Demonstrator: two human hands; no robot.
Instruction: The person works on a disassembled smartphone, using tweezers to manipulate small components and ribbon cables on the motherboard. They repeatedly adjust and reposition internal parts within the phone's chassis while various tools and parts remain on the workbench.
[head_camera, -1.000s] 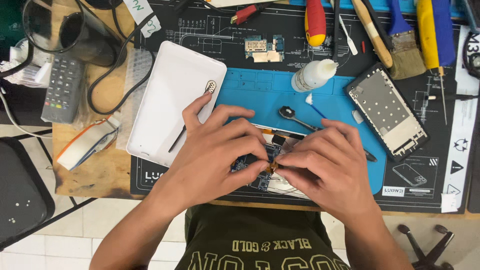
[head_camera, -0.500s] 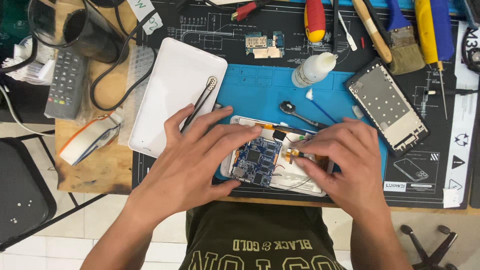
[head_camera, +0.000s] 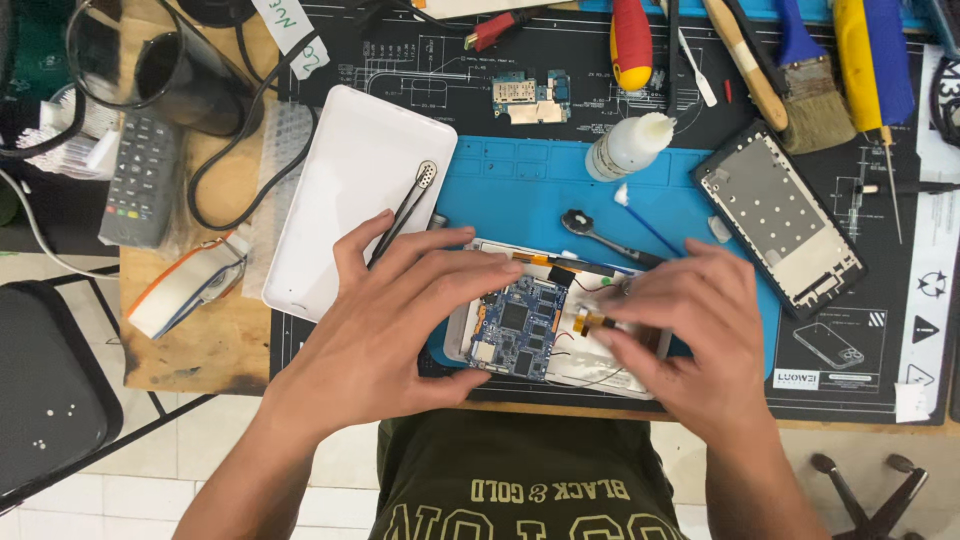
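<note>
An opened white tablet (head_camera: 585, 378) lies on the blue mat (head_camera: 520, 180) at the table's near edge, its blue circuit board (head_camera: 520, 325) exposed. My left hand (head_camera: 400, 320) grips the tablet's left end, fingers spread along its top edge and thumb at the lower edge. My right hand (head_camera: 700, 335) covers the tablet's right half. Its thumb and fingertips pinch a small orange flex cable (head_camera: 590, 322) just right of the board. Thin red and black wires run beside the board.
A white back cover (head_camera: 350, 190) with black tweezers (head_camera: 400, 215) lies to the left. Behind are a metal spudger (head_camera: 600, 235), a white bottle (head_camera: 630, 145), a small board (head_camera: 530, 98), screwdrivers, a brush (head_camera: 810, 90) and a phone frame (head_camera: 780, 225). A remote (head_camera: 140, 180) is far left.
My hands have drawn apart, the right one sliding to the right, and the blue circuit board now shows between them. The orange flex cable is now held out from the board.
</note>
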